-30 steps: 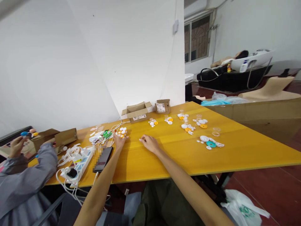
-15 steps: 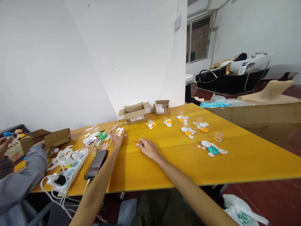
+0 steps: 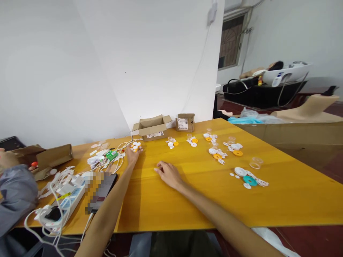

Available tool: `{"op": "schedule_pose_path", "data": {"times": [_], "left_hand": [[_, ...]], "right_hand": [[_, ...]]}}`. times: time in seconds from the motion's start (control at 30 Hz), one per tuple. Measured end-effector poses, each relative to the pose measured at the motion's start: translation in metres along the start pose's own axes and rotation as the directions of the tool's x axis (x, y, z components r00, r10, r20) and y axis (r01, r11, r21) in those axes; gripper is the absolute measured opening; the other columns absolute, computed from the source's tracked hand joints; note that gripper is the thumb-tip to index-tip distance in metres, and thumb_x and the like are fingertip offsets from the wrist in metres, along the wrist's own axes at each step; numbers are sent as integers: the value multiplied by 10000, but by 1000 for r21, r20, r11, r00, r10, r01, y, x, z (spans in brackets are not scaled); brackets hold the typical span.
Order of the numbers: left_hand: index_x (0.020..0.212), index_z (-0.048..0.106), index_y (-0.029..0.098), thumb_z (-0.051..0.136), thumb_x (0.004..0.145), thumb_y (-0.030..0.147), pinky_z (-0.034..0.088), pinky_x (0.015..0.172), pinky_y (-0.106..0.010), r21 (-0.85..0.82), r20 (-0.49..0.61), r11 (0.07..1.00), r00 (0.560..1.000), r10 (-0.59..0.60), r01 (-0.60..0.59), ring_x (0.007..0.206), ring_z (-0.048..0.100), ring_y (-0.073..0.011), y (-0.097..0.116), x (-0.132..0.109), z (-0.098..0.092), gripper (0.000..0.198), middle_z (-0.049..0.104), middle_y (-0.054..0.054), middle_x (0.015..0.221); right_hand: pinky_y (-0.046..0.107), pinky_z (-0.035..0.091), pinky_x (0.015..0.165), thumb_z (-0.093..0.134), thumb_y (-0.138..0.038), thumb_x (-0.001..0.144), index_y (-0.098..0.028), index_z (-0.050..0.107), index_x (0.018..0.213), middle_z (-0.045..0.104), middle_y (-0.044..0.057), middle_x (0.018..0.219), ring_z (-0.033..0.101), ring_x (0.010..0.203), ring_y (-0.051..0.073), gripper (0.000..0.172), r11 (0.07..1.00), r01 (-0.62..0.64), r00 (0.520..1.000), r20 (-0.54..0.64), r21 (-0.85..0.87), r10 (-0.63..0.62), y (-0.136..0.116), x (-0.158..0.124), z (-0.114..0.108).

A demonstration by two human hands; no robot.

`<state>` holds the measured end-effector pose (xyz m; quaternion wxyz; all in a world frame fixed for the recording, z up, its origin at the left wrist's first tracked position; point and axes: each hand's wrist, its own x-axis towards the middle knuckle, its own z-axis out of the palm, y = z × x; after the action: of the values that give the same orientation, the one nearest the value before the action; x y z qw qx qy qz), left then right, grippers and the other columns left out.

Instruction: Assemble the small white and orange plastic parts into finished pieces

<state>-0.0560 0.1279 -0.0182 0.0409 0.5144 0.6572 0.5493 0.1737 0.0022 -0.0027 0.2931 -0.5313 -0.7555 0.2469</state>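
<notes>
My left hand is at a small cluster of white-and-orange round pieces at the left middle of the table. Its thumb lies to the right of them and its fingers curl round the left side, partly hidden. My right hand rests on the bare tabletop, fingers loosely bent and thumb apart, with nothing visible in it. To its right, the nearest group of parts has a white disc, a teal ring and clear rings.
Several similar groups, some with an orange ring, spread across the yellow table. At the back stand an open cardboard box and a smaller box. Cables, a power strip, a phone and a co-worker's sleeve occupy the left.
The view has shifted slightly, so the table's contents sit a little differently in the picture. Both my hands stay in nearly the same places. The co-worker's arm has moved left.
</notes>
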Motion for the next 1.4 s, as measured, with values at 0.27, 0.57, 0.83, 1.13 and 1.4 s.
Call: {"op": "schedule_pose_path", "data": {"times": [0.27,0.57,0.83,1.13,1.4], "left_hand": [[1050,521,217,852,528,225,487,965,-472,-2,2,998,998,-64,64,1100,605,-305,9,8,15,618,617,-92,1105],[1194,456,214,883,539,252,420,1044,-512,29,25,999,999,-31,30,1209,507,-327,11,-1,21,783,541,-112,1202],[1282,418,207,811,667,409,302,1108,-539,133,-86,987,991,104,-92,1305,398,-354,17,-16,18,757,430,-157,1345],[1057,610,241,558,895,313,429,1033,-403,-100,432,908,805,407,-406,1100,591,-246,45,-53,51,184,641,-74,1065],[1272,528,197,751,760,299,418,1089,-455,-304,639,951,729,247,-56,1243,565,-292,73,-48,117,568,615,-138,1312]], "right_hand": [[335,454,890,541,-254,889,-249,610,1004,669,63,1049,608,1021,225,134,997,79,970,-228,-25,-83,30,22,2],[460,385,999,599,-439,812,-185,464,1228,554,184,1277,487,1210,332,505,986,-159,852,-499,45,160,86,95,-28],[367,454,946,575,-547,813,-187,581,1102,665,144,1187,601,1141,275,462,955,-217,882,-379,204,282,100,137,-40],[341,484,822,358,-663,896,-219,653,761,737,94,852,660,939,272,550,955,-200,913,-313,220,263,101,143,-56],[317,475,855,332,-597,939,-210,696,803,741,67,882,660,953,235,548,967,-140,951,-243,213,191,101,142,-53]]}}
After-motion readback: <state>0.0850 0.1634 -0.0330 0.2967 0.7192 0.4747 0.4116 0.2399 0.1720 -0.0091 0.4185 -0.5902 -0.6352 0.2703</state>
